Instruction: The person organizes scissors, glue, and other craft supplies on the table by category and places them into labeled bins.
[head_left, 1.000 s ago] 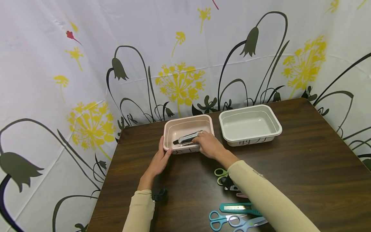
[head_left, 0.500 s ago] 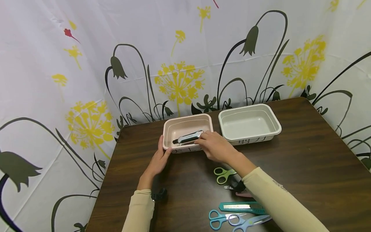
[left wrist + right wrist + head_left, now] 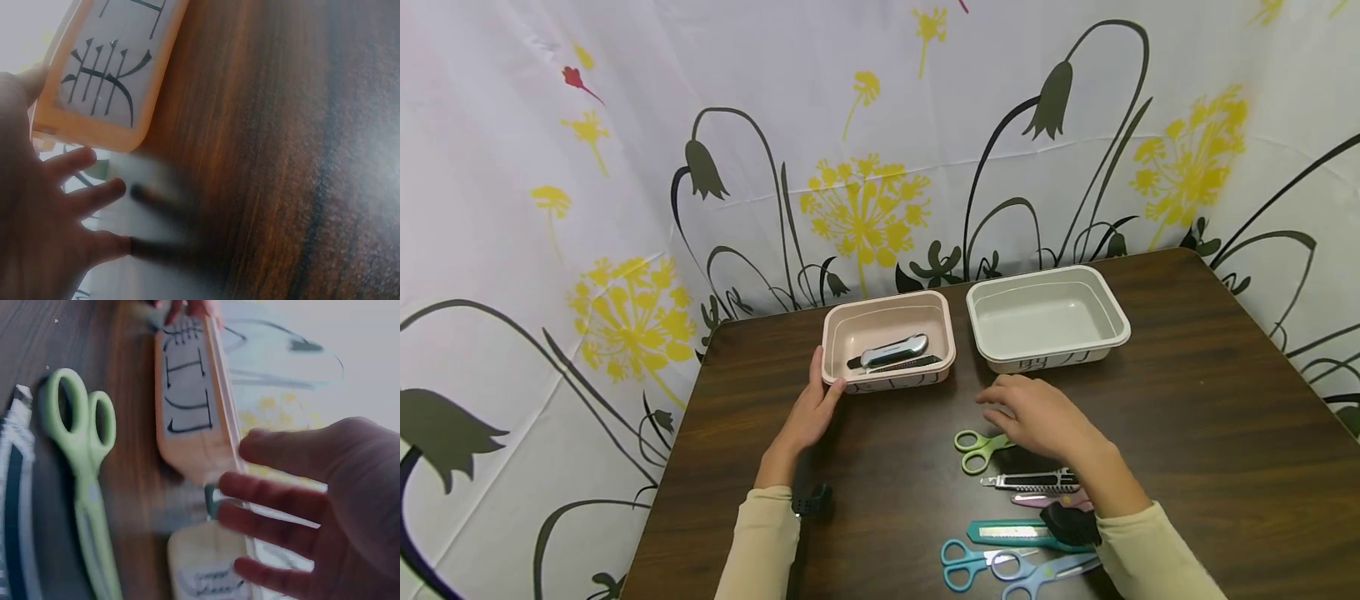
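My left hand (image 3: 805, 417) rests against the left front corner of a pale pink bin (image 3: 891, 382), thumb at the front rim and straight fingers along its side. Inside the bin lie a silver and dark box cutter (image 3: 895, 352) and a slim black cutter (image 3: 917, 363). In the head view my right hand (image 3: 1037, 417) hovers above the table, just over the green scissors (image 3: 990, 445), partly covering their blades. Its fingers are loosely spread in the right wrist view and nothing is between them. Just nearer lies a black and silver utility knife (image 3: 1030, 481).
A pale grey-green bin (image 3: 1052, 361) with lettering stands right of the pink one. Nearer lie pink scissors (image 3: 1078, 500), partly under my right forearm, a teal cutter (image 3: 1000, 532), blue scissors (image 3: 976, 567) and pale blue scissors (image 3: 1037, 577). A patterned curtain (image 3: 865, 100) hangs behind the table.
My right hand has come out of the pink bin, leaving the slim black cutter inside, and moved right and nearer over the green scissors. My left hand stays at the bin's corner.
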The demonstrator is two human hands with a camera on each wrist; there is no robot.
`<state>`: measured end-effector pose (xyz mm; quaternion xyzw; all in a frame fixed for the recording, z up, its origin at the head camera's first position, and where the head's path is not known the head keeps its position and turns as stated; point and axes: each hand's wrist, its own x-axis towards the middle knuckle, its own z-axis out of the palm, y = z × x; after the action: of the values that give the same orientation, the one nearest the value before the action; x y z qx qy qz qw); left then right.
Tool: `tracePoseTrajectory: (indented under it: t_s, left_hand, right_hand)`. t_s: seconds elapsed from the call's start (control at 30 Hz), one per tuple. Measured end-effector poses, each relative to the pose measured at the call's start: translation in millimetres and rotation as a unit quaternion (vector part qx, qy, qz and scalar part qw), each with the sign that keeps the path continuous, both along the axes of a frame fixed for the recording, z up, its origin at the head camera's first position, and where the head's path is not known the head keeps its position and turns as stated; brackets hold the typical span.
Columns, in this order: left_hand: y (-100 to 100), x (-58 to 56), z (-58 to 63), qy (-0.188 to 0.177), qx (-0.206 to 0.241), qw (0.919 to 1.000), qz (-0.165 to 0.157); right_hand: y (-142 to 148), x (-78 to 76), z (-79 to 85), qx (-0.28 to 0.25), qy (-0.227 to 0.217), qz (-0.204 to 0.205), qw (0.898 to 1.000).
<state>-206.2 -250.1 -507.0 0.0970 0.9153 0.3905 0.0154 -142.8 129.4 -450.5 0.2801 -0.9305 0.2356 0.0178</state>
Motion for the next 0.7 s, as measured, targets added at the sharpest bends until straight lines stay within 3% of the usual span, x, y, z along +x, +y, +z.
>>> tracePoseTrajectory:
  t_s: [0.1, 0.37, 0.7]
  left_hand:
    - [1, -0.2, 0.4, 0.002, -0.005, 1.0000, -0.003]
    - [4, -0.6, 3.2, 0.007, -0.009, 0.9999, -0.003]
    - [1, 1.5, 1.7, 0.004, -0.006, 1.0000, 0.003]
  right_hand:
    - [15, 14.5, -11.2, -0.018, -0.043, -0.024, 0.999]
    - [38, 45.6, -30.5, -0.017, -0.091, -0.076, 0.993]
    - [36, 64.1, -42.1, -0.025, -0.103, -0.070, 0.992]
